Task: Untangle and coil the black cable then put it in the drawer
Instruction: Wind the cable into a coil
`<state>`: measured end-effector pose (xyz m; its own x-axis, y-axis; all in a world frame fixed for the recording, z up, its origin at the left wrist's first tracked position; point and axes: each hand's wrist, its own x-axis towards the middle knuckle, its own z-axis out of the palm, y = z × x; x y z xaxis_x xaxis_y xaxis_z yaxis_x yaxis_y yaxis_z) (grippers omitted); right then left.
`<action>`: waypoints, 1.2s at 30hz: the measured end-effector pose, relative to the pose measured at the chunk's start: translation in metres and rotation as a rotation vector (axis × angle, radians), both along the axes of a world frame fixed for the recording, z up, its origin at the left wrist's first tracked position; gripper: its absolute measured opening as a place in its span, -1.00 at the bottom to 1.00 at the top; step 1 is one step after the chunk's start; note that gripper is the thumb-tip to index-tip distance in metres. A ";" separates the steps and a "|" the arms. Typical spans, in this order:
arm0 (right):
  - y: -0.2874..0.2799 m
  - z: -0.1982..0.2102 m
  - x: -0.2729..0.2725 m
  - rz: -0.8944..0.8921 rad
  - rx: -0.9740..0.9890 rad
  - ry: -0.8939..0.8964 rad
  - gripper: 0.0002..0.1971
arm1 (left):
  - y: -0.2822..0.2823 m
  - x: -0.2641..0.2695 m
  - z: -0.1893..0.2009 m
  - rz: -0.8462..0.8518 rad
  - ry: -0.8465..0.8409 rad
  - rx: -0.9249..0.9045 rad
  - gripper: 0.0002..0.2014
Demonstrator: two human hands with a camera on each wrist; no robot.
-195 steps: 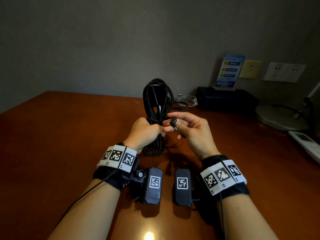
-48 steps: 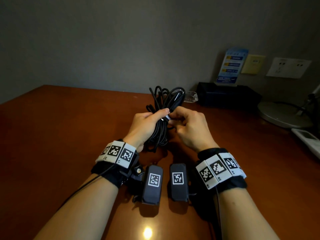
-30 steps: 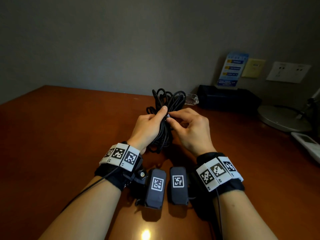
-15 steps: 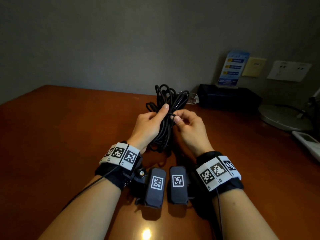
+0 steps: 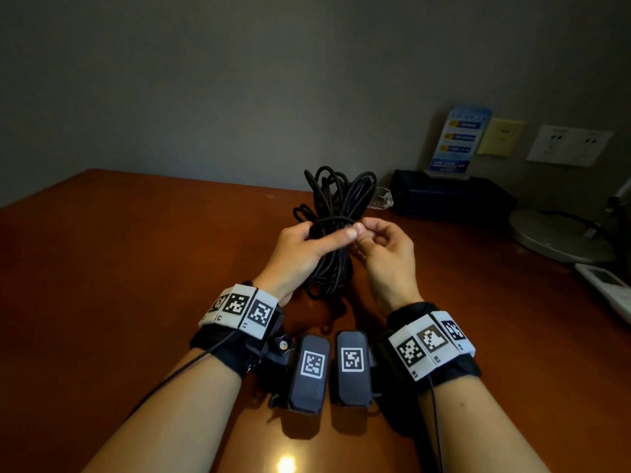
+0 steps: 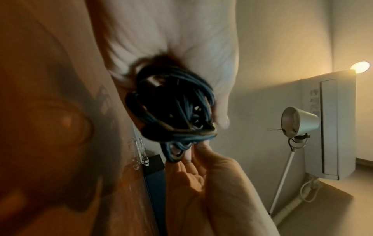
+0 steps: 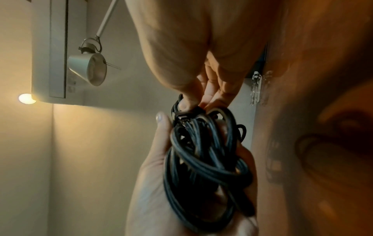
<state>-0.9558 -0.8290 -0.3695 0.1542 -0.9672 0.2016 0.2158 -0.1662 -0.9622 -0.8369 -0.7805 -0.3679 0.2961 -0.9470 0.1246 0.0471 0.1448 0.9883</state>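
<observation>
A bundle of black cable (image 5: 336,213) is held upright above the brown desk (image 5: 136,268), with loops sticking out at its top and bottom. My left hand (image 5: 304,249) grips the bundle round its middle, thumb laid across the front. My right hand (image 5: 382,240) pinches the end of the cable beside the left thumb; a strand runs from it round the bundle's waist. In the right wrist view the fingertips (image 7: 187,102) pinch a black plug at the top of the coil (image 7: 203,167). The left wrist view shows the coil (image 6: 173,108) in my palm. No drawer is in view.
At the back right of the desk stand a black box (image 5: 450,196) with a blue leaflet (image 5: 457,138), a clear glass object (image 5: 380,201) and a round lamp base (image 5: 560,233). A white remote (image 5: 607,288) lies at the right edge. Wall sockets (image 5: 566,145) are behind.
The right hand has drawn the cable end round the bundle's middle and moved slightly right. The left thumb has shifted across the front. The bundle has stayed upright between the hands.
</observation>
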 end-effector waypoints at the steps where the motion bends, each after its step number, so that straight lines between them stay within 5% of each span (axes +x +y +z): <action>1: 0.001 0.000 0.001 -0.011 0.004 0.015 -0.78 | 0.000 0.001 -0.001 -0.012 0.005 0.006 -0.67; 8: 0.005 0.003 0.001 0.134 0.114 -0.013 -0.79 | -0.001 0.003 -0.005 -0.041 -0.052 0.052 -0.58; 13: 0.000 0.000 -0.001 -0.069 0.013 0.019 -0.90 | -0.006 0.001 -0.008 -0.063 -0.030 0.116 -0.35; 17: -0.003 -0.004 -0.003 -0.196 -0.014 0.040 -0.80 | -0.004 -0.001 -0.007 -0.086 -0.002 0.153 -0.44; 22: -0.005 0.003 -0.005 -0.129 -0.004 -0.059 -0.79 | 0.001 -0.004 -0.002 -0.085 -0.081 0.099 -0.68; 25: -0.001 0.009 -0.004 -0.043 -0.014 -0.070 -0.93 | -0.005 0.002 -0.004 0.076 -0.130 0.082 -0.50; 30: -0.001 0.008 -0.007 0.059 -0.073 0.254 -0.60 | -0.010 0.016 -0.014 0.276 -0.243 0.153 -0.37; 36: 0.001 0.005 -0.005 0.174 -0.025 0.409 -0.60 | -0.007 0.011 -0.011 0.244 -0.364 0.167 -0.38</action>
<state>-0.9607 -0.8279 -0.3642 0.3867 -0.9153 0.1130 -0.1551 -0.1854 -0.9703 -0.8263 -0.7880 -0.3793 0.4781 -0.8709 0.1139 -0.3231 -0.0538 0.9448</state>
